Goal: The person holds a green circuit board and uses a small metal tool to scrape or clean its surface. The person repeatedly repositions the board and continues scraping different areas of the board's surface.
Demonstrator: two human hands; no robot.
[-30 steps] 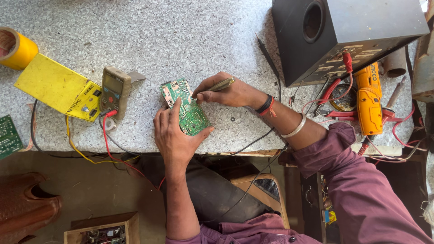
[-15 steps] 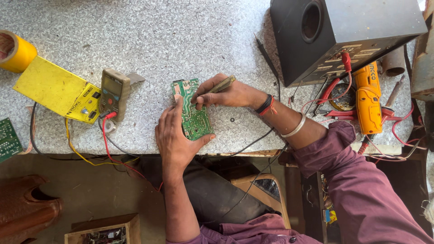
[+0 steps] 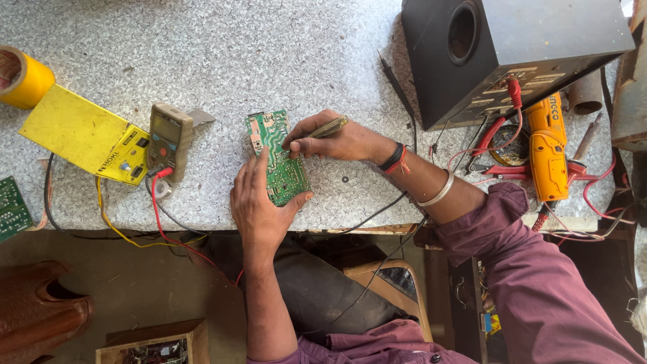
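Circuit board [image 3: 278, 158], green with pale traces, lies face up on the speckled grey bench [image 3: 269, 54] near its front edge. The left hand [image 3: 259, 205] grasps the board's near end, thumb against its right corner and fingers [image 3: 251, 172] laid along its left side. The right hand [image 3: 330, 141] reaches in from the right with its fingers clenched around a slim olive-coloured probe [image 3: 327, 128], whose tip meets the board's middle. That wrist wears a dark band with red thread [image 3: 394, 158], and a metal bangle [image 3: 436, 195] sits further up the forearm, below a maroon sleeve [image 3: 539, 283].

Left of the board a multimeter [image 3: 168, 138] lies flat, red and yellow leads [image 3: 158, 216] trailing over the bench edge. A yellow box [image 3: 84, 135] touches its left side, and a roll of yellow tape [image 3: 23, 77] sits at the far left corner. A second green board [image 3: 12, 209] shows at the left edge. To the right stand a black speaker cabinet [image 3: 512, 47] and an orange power tool [image 3: 547, 145] among red wires.
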